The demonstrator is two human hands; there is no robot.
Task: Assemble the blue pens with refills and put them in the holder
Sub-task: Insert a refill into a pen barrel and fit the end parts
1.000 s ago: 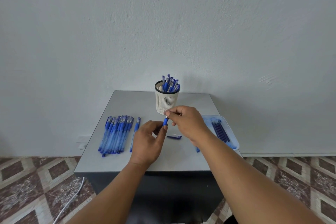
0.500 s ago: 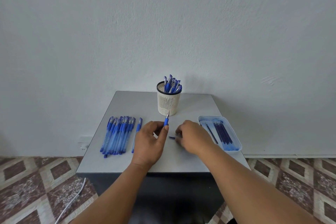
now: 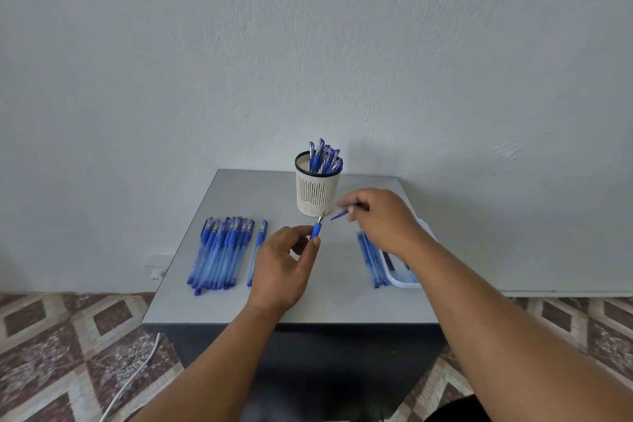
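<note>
Nearest, the left hand (image 3: 281,267) hovers over the grey table (image 3: 335,301), thumb and fingers pinching a pen (image 3: 317,228) by its blue grip so the metal tip points up toward the holder (image 3: 318,193). Just right of it and a little farther off, the right hand (image 3: 383,219) is raised above the table, its fingers pinching a cap (image 3: 340,214) that sticks out leftward, close to the pen's tip but apart from it. Under the right forearm sits a white tray (image 3: 404,279) at the table's right edge, with a few barrels (image 3: 371,259) lying just beside its left rim; what lies in the tray is mostly hidden. On the left side a row of pens (image 3: 219,253) lies side by side, one single pen (image 3: 257,252) slightly apart on its right. Farthest back, the slotted white holder stands upright with several finished pens (image 3: 323,158) leaning in it, against the pale wall (image 3: 308,44).
</note>
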